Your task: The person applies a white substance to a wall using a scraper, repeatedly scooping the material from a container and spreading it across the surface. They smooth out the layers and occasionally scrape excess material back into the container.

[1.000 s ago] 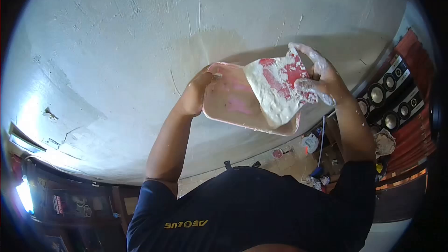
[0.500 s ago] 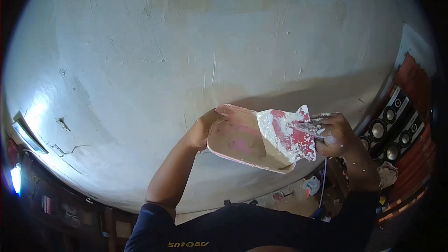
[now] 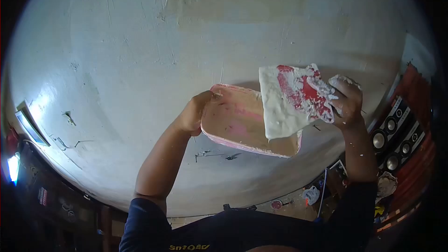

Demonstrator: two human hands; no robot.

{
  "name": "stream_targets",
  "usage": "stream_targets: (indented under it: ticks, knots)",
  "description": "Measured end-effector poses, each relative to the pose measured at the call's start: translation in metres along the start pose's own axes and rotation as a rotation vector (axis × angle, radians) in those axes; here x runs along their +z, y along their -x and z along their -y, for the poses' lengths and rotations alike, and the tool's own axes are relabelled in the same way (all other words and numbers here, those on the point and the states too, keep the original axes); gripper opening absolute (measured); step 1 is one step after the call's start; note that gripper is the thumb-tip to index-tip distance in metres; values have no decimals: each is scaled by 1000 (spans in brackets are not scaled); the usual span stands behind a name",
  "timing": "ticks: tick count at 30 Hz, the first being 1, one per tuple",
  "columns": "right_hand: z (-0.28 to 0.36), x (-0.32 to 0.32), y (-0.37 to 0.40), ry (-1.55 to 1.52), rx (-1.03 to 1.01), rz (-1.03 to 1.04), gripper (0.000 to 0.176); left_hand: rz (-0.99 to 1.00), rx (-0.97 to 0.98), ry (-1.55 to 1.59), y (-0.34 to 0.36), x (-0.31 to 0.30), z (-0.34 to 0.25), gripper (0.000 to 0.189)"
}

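Shallow tray [image 3: 235,119], pinkish and beige inside with brighter pink stains, rim crusted pale; held up before a grey-white wall [image 3: 130,51], tilted so that its interior shows. Left hand [image 3: 193,113]: closed around the tray's left end, grasping the rim. Right hand [image 3: 346,101]: smeared white, grasping a flat red scraper [image 3: 297,101] by its right side, one coated finger laid along the red face. Scraper: in front of the tray's right end, its left half thickly covered with white paste [image 3: 276,112]; contact between scraper and tray cannot be told. Lettering, item one: yellow characters [image 3: 189,247] on the front of a dark shirt [image 3: 252,228], inverted to the camera and running close to the lower edge; wording uncertain. Item two: a small red-and-white label [image 3: 43,196] among the dark shelving at left, print too small to read. Item three: black speakers [image 3: 393,162] with silvery cones at right, any marks on their pale strips too small to make out. Also listed: reddish curtain [image 3: 416,86] behind the speakers; whitish bag [image 3: 311,195] on the floor beside a thin pole [image 3: 322,193]; small round reddish container [image 3: 276,204] near the bag; bright lamp [image 3: 14,168] at far left.
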State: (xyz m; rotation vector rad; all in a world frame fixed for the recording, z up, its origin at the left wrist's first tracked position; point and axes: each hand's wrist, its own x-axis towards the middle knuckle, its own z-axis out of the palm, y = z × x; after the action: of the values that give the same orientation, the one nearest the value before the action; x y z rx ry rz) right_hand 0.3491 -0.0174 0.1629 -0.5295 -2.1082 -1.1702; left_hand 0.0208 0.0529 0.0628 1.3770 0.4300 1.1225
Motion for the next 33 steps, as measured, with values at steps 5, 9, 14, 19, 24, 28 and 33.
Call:
stream_targets:
  ticks: [5,9,14,19,24,28,33]
  knots:
    - [-1,18,-51,-369,120,-244,28,108,258,-183,17,8,-11,30]
    - [-5,59,-93,-655,288,-399,18,-6,168,-183,17,-3,0,30]
    - [-36,100,-143,-815,568,-214,24,-56,71,-22,29,-9,5,28]
    - [-128,119,-103,-1180,815,-203,38,65,485,-530,50,-18,3,31]
    - [-171,37,-2,-951,1130,-398,40,-18,169,-102,60,-37,26,35]
    - [-154,25,3,-1077,1048,-445,44,42,208,-63,55,-23,22,36]
    - [-48,71,-126,-1369,701,-271,41,145,341,-387,52,-24,38,38]
